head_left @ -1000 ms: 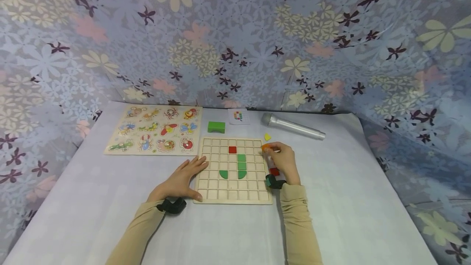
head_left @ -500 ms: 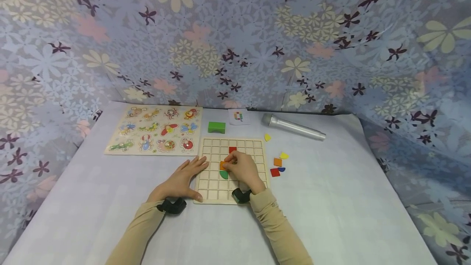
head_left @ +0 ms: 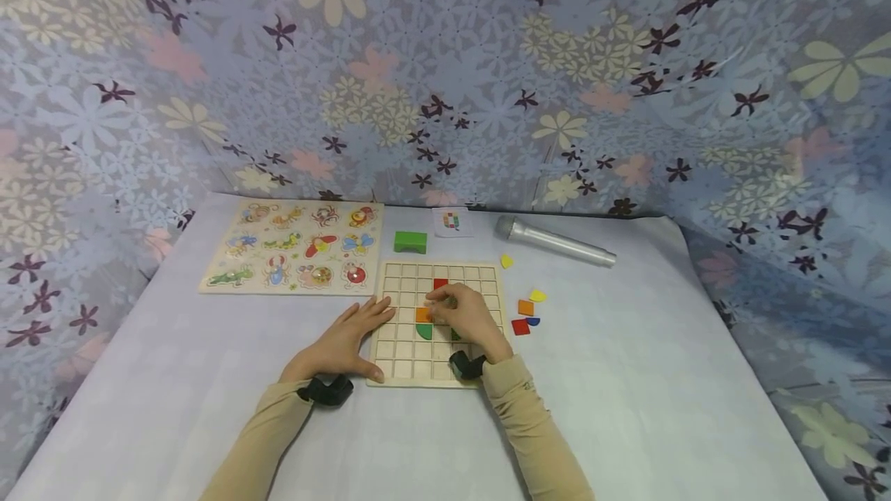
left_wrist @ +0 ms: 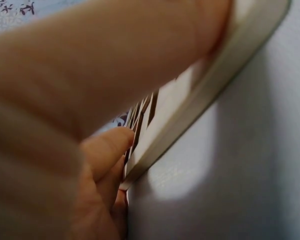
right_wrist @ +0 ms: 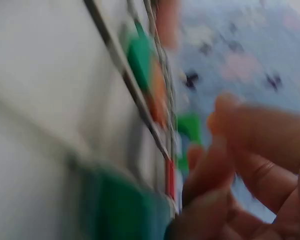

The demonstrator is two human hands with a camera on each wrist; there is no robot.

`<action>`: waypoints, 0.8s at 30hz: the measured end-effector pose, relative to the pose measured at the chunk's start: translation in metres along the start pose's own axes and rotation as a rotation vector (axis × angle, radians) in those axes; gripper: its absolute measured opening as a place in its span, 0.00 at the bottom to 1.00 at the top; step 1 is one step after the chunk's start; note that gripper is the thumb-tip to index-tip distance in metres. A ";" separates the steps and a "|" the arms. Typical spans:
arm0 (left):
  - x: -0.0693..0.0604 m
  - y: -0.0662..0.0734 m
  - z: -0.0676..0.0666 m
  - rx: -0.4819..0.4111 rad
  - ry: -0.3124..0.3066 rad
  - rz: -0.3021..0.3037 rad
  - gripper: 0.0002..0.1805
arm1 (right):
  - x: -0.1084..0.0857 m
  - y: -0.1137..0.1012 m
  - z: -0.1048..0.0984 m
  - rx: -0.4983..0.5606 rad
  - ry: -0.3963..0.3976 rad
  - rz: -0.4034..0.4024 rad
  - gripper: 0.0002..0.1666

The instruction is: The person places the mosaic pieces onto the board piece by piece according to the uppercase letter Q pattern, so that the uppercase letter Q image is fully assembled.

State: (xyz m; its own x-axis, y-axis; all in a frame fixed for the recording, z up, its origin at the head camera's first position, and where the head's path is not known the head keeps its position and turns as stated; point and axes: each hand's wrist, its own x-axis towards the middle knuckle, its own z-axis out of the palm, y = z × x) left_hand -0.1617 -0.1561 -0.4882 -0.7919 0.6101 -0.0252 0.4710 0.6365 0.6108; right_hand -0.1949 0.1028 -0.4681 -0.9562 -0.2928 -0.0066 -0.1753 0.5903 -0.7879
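My left hand [head_left: 343,339] lies spread on the left edge of the gridded wooden board [head_left: 404,367], its thumb [left_wrist: 210,25] and fingers [left_wrist: 107,147] along the rim in the left wrist view. Over the board's middle, my right hand [head_left: 469,317] has bent, separated fingers holding nothing, just right of an orange square [head_left: 423,315]. That square sits in a cell directly above a green quarter-round piece [head_left: 425,331]. A red square [head_left: 441,284] sits in an upper cell. Green pieces further right are partly hidden under my right hand.
Right of the board lie a yellow piece [head_left: 537,295], an orange square [head_left: 525,307], a red square [head_left: 520,327] and a blue piece [head_left: 533,322]. Behind are a green block [head_left: 411,242], a pattern card [head_left: 452,222], a microphone [head_left: 557,241] and an insect puzzle [head_left: 292,246].
From the board's right side, my right hand brought the orange square to the cell above the green quarter-round, then let go and drew slightly right. My left hand stayed put.
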 end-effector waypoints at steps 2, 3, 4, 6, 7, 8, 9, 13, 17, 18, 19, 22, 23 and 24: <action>0.000 0.001 0.001 0.003 0.001 0.008 0.61 | -0.001 0.009 -0.018 0.101 -0.007 0.024 0.14; 0.000 0.001 0.001 -0.003 -0.001 0.006 0.61 | -0.002 0.016 -0.028 0.139 0.004 0.040 0.16; 0.001 0.001 0.001 -0.005 -0.001 0.006 0.61 | -0.003 0.022 -0.039 0.177 0.012 0.058 0.18; 0.000 0.001 0.001 -0.008 0.000 0.002 0.61 | -0.009 0.037 -0.061 0.238 0.032 0.114 0.21; 0.000 0.002 0.001 -0.010 0.001 0.000 0.61 | -0.013 0.044 -0.071 0.259 0.045 0.148 0.22; 0.000 0.001 0.000 -0.013 0.001 -0.002 0.61 | -0.016 0.052 -0.081 0.264 0.061 0.178 0.24; 0.000 0.001 0.000 -0.014 0.001 -0.003 0.61 | -0.020 0.061 -0.089 0.265 0.079 0.209 0.24; 0.000 0.001 -0.001 -0.023 -0.006 -0.006 0.61 | -0.039 0.081 -0.115 0.191 0.096 0.337 0.25; 0.000 0.001 -0.002 -0.026 -0.009 -0.013 0.61 | -0.047 0.095 -0.120 0.099 0.085 0.388 0.23; 0.000 0.001 -0.002 -0.027 -0.011 -0.017 0.61 | -0.047 0.097 -0.119 0.089 0.082 0.381 0.23; 0.000 0.001 -0.002 -0.027 -0.011 -0.018 0.61 | -0.046 0.097 -0.117 0.082 0.077 0.369 0.23; -0.001 0.001 -0.002 -0.019 -0.007 -0.011 0.61 | -0.042 0.096 -0.112 0.066 0.068 0.318 0.24; -0.001 0.001 -0.002 -0.023 -0.006 -0.010 0.61 | -0.040 0.094 -0.110 0.055 0.067 0.303 0.24; -0.001 0.001 -0.002 -0.025 -0.005 -0.007 0.61 | -0.039 0.091 -0.108 0.045 0.064 0.289 0.23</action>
State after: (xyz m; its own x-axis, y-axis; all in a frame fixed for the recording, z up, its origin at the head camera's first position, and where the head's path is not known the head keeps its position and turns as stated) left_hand -0.1612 -0.1569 -0.4862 -0.7931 0.6082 -0.0332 0.4556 0.6284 0.6305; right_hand -0.1990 0.2490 -0.4732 -0.9780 -0.0691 -0.1969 0.1152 0.6080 -0.7855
